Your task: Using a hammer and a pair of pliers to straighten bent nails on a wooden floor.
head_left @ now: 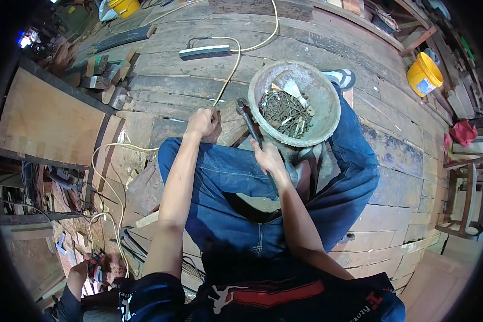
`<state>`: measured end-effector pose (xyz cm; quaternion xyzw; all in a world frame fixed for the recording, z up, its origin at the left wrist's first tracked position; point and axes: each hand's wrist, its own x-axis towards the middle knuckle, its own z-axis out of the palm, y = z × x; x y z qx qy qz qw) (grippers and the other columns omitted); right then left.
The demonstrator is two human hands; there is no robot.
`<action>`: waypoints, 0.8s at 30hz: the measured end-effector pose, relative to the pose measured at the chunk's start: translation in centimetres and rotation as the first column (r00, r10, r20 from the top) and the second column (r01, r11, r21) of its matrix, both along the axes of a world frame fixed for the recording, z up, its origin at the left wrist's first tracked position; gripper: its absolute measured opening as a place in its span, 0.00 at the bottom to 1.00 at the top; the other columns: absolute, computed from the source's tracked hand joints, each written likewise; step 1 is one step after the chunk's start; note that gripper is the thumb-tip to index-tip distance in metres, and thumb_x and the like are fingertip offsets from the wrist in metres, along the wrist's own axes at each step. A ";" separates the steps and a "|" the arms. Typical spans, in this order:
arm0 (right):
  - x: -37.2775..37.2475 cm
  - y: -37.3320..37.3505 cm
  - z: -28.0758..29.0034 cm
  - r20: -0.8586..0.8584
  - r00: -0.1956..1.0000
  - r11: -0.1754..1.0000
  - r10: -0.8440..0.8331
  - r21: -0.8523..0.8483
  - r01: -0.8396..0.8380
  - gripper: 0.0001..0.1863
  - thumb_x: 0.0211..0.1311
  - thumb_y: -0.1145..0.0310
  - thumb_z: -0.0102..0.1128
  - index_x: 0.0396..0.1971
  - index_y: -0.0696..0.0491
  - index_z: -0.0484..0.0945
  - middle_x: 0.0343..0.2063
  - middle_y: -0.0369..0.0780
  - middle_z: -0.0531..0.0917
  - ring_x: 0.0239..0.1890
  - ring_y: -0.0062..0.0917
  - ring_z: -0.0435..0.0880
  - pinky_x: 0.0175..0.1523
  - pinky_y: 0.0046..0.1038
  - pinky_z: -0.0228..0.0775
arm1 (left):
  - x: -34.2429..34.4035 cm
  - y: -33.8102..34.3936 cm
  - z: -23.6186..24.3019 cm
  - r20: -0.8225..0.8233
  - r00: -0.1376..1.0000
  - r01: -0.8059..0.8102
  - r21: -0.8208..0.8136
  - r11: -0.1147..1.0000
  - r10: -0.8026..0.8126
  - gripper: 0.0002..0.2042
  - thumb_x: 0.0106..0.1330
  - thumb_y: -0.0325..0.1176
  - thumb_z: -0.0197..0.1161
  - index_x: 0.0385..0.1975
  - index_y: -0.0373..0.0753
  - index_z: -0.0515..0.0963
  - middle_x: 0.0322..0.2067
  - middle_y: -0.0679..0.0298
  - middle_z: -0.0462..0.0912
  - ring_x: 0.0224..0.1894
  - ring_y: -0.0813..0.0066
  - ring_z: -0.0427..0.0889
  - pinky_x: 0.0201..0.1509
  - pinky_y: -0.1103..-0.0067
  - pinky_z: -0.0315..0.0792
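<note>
My right hand (270, 159) is wrapped round the dark handle of a hammer (249, 119), whose head lies over a wooden block (228, 124). At the block's left side my left hand (202, 123) is closed, its fingertips pressed together. Whatever those fingers hold is hidden or too small to name. Right of the hammer head stands a wide grey basin (327, 121) with many rusty nails (287, 114) heaped inside. A pale, flat scraper-like piece (294, 92) lies on top of them. My bent legs in blue jeans (228, 174) surround the work.
A yellow cable (234, 68) runs across the plank floor (198, 80), past a dark power strip (204, 52). Wood offcuts (106, 75) pile up at the left, near a large panel (51, 121). A yellow bucket (425, 74) stands far right. Another person's hand (78, 271) holds a red tool at lower left.
</note>
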<state>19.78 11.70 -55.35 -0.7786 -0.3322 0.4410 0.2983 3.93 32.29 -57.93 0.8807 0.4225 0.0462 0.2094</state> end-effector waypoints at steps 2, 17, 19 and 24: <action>0.0 0.0 0.0 -0.041 0.999 1.000 -0.014 -0.021 0.014 0.36 0.68 0.47 0.47 0.11 0.67 0.71 0.06 0.46 0.73 0.08 0.33 0.76 0.15 0.35 0.68 | 0.0 0.0 0.1 0.008 1.000 0.005 -0.023 1.000 -0.004 0.06 0.54 0.31 0.65 0.30 0.40 0.81 0.30 0.56 0.85 0.36 0.56 0.84 0.39 0.65 0.77; 0.0 -0.1 -0.1 -0.048 0.999 0.998 -0.026 -0.050 0.024 0.34 0.69 0.46 0.46 0.11 0.60 0.67 0.04 0.40 0.69 0.06 0.29 0.74 0.13 0.33 0.64 | -0.2 -0.2 0.8 0.057 0.998 0.029 -0.100 0.995 -0.023 0.06 0.49 0.27 0.63 0.27 0.41 0.84 0.28 0.56 0.85 0.34 0.59 0.85 0.39 0.67 0.77; 0.0 -0.1 -0.2 -0.049 0.999 1.000 -0.018 -0.024 0.017 0.34 0.69 0.46 0.46 0.11 0.60 0.67 0.04 0.40 0.69 0.06 0.30 0.73 0.13 0.33 0.64 | -0.2 -0.2 0.9 0.041 0.999 0.014 -0.082 0.997 -0.011 0.06 0.49 0.27 0.63 0.27 0.42 0.84 0.28 0.57 0.85 0.35 0.59 0.85 0.40 0.67 0.78; 0.0 0.0 -0.6 -0.046 0.999 1.000 -0.005 -0.017 0.004 0.35 0.69 0.46 0.47 0.10 0.60 0.67 0.04 0.40 0.69 0.06 0.30 0.73 0.13 0.33 0.65 | -0.2 -0.3 1.1 0.030 0.999 -0.019 -0.084 0.996 0.021 0.06 0.50 0.28 0.64 0.28 0.43 0.84 0.30 0.58 0.86 0.36 0.59 0.85 0.41 0.68 0.78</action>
